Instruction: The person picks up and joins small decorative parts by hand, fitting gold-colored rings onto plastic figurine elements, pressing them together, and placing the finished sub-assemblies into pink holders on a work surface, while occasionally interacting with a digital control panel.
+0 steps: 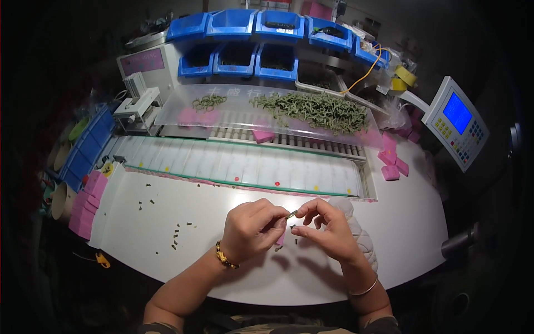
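Note:
Above the white worktable (133, 234), a short dark-green piece with pale dots (292, 214) is pinched between thumb and fingers of my left hand (253, 229). The index fingertip of my right hand (329, 231) is at the piece's other end, while its thumb stands apart from that finger. Just by the right thumb is a tiny dark bit, and I cannot tell whether it is touched. Part of a pink object (280, 240) shows below my left fingers. Small dark-green pieces (176, 236) lie scattered on the table left of my hands.
A padded grey braided roll (361, 236) lies beside my right wrist. Beyond my hands runs a white segmented track (200, 160). A clear shelf holds a heap of grey-green strips (317, 109). Blue bins (231, 23) line the back. A keypad panel (457, 119) stands right, pink blocks (89, 205) left.

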A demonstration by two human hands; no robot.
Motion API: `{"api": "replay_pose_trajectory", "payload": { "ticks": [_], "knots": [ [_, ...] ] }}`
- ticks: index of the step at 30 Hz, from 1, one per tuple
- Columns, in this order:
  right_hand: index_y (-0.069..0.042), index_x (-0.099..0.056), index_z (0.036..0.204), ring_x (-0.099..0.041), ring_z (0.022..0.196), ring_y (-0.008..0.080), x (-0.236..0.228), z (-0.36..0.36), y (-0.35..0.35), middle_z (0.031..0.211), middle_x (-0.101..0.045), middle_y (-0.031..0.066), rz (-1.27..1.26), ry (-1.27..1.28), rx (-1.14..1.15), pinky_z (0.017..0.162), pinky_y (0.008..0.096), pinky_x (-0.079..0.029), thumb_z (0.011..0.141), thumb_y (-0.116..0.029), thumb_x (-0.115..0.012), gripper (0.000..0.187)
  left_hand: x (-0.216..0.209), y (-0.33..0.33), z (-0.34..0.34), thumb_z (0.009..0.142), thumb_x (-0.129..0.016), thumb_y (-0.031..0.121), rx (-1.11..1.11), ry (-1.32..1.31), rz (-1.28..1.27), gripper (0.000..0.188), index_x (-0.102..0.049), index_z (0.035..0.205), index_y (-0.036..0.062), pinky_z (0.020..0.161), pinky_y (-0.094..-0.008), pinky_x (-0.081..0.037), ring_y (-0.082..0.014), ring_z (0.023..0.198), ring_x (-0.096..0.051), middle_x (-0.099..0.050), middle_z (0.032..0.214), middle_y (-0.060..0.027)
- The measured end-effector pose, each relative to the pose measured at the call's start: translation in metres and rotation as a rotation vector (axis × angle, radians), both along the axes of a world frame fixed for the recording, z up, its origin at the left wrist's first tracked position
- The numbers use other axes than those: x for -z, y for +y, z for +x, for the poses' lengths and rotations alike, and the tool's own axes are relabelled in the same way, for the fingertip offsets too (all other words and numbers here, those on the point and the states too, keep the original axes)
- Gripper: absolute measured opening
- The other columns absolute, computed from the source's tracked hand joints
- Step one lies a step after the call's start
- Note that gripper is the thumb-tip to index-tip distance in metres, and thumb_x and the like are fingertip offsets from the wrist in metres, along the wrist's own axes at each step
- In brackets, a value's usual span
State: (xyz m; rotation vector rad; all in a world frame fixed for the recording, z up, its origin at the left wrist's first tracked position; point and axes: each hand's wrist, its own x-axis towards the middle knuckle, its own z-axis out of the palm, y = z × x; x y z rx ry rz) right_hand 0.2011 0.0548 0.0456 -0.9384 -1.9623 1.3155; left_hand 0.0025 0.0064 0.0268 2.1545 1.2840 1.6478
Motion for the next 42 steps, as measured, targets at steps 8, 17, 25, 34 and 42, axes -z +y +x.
{"api": "replay_pose_trajectory", "payload": {
  "ticks": [8,17,25,34,42],
  "knots": [
    [-0.002,-0.060,0.105,-0.061,0.088,0.0093,-0.002,-0.003,-0.003,0.103,-0.061,0.0049,0.006,0.152,-0.043,0.068,0.0205,-0.045,0.084,0.002,-0.068,0.023,0.000,0.001,-0.001,0.073,-0.069,0.005,-0.059,0.189,0.099,0.015,-0.064,0.086,0.0090,0.049,-0.0309,-0.043,-0.0213,0.053,-0.056,-0.056,0.065,-0.0026],
    [-0.001,-0.061,0.094,-0.055,0.073,0.0073,0.004,-0.005,-0.003,0.086,-0.062,0.0035,-0.406,0.358,0.008,0.064,0.0208,-0.042,0.088,-0.006,-0.067,0.010,0.005,-0.005,-0.003,0.092,-0.063,0.015,0.400,-0.552,-0.904,0.015,-0.067,0.098,0.0015,0.057,-0.0208,-0.045,-0.0051,0.065,-0.058,-0.065,0.077,-0.0015],
    [-0.005,-0.060,0.091,-0.053,0.076,0.0080,0.012,-0.001,-0.001,0.082,-0.059,0.0007,-0.750,0.384,-0.021,0.065,0.0210,-0.041,0.095,-0.020,-0.060,0.015,0.001,-0.005,-0.003,0.095,-0.060,0.018,0.554,-0.716,-1.016,0.019,-0.065,0.096,-0.0009,0.070,-0.0217,-0.050,-0.0069,0.076,-0.061,-0.064,0.086,-0.0027],
    [-0.004,-0.057,0.110,-0.055,0.077,0.0076,0.013,-0.003,0.000,0.093,-0.059,0.0007,-0.818,0.489,0.066,0.065,0.0191,-0.045,0.101,-0.027,-0.050,0.026,0.005,0.000,-0.008,0.094,-0.059,0.017,0.523,-1.031,-1.149,0.018,-0.063,0.092,-0.0008,0.066,-0.0227,-0.051,-0.0072,0.070,-0.059,-0.060,0.077,-0.0019],
    [-0.004,-0.059,0.111,-0.054,0.078,0.0065,0.015,-0.005,0.001,0.093,-0.059,0.0000,-0.798,0.514,0.047,0.065,0.0174,-0.044,0.100,-0.028,-0.052,0.028,0.000,-0.001,-0.003,0.090,-0.066,0.014,0.415,-1.027,-1.095,0.013,-0.065,0.089,0.0012,0.062,-0.0222,-0.049,-0.0066,0.067,-0.056,-0.059,0.075,-0.0007]
  ]
}}
